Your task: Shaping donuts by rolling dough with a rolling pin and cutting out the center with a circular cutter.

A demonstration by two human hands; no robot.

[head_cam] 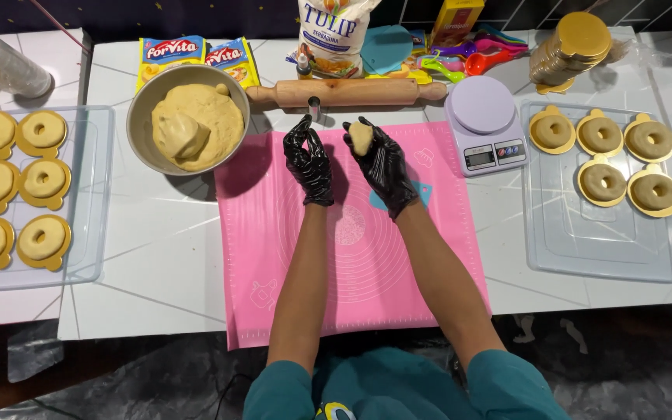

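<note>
- Nearest to me, two bare forearms reached out from teal sleeves over the pink mat point(274, 257), which lay flat on the white table point(157, 272).
- The right hand point(383, 163), in a black glove, had its fingers curled shut around a small lump of dough point(362, 137); the lump poked up out of the fingertips, pale against the glove.
- That lump stood roughly upright in the grip, its longer side running away from the person, held above the far edge of the mat.
- The left hand point(310, 159), gloved too, held nothing; its fingers were loosely bent and half open, tips pointing away.
- Here was the key bit: the lump lay just to the right of the left hand's fingertips, a narrow gap between the two hands, so the right hand had it and the left was merely near.
- Just past the left fingertips a small metal ring cutter point(314, 106) stood on the table, touching neither hand.
- Beyond that the rolling pin point(344, 92) lay crosswise, left to right.
- Left of the hands sat the metal bowl point(143, 101) with the big dough mass.
- Right of the hands was the kitchen scale point(485, 124).
- Out at both sides, clear trays point(585, 249) carried ring-shaped dough pieces on gold cards.
</note>
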